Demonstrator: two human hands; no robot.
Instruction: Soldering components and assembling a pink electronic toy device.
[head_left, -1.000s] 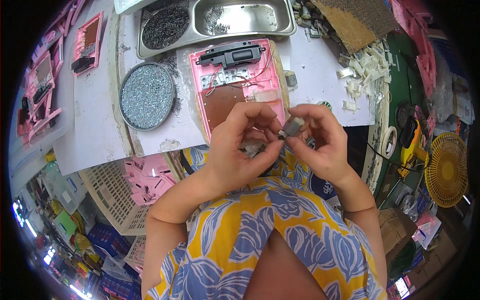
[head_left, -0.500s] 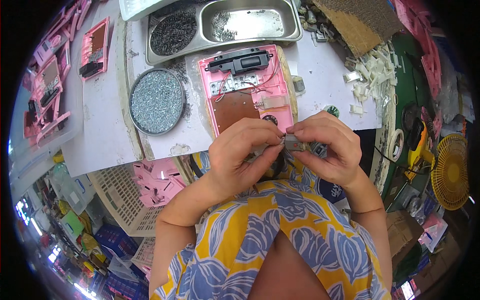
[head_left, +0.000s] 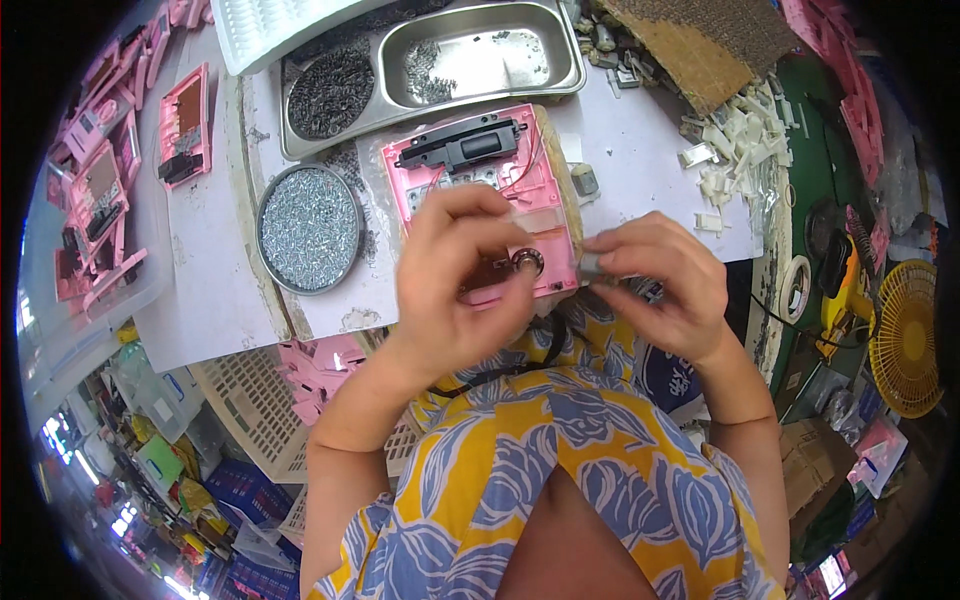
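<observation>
A pink plastic casing (head_left: pixel 562 190) lies on the table in front of me, with a black speaker-like bar (head_left: pixel 470 148) across its far end and thin red wires inside. My left hand (head_left: pixel 450 270) is over the casing's near left part, fingers apart and slightly blurred, and I see nothing held in it. Beside its thumb sits a small dark round part (head_left: pixel 527 262). Just right of the casing's near corner, my right hand (head_left: pixel 665 285) pinches a small grey metal block (head_left: pixel 590 267) between thumb and fingers. The left hand hides much of the casing's inside.
A round tray of silver screws (head_left: pixel 310 230) stands left of the casing. Beyond is a steel tray (head_left: pixel 480 85) with dark springs and small metal pieces. White plastic parts (head_left: pixel 735 150) and cardboard (head_left: pixel 700 50) lie at right. Pink casings (head_left: pixel 187 120) are at far left.
My hands were together over the casing's near edge. The left hand has moved away to the left and farther over the casing, its fingers spreading; the right keeps the grey block.
</observation>
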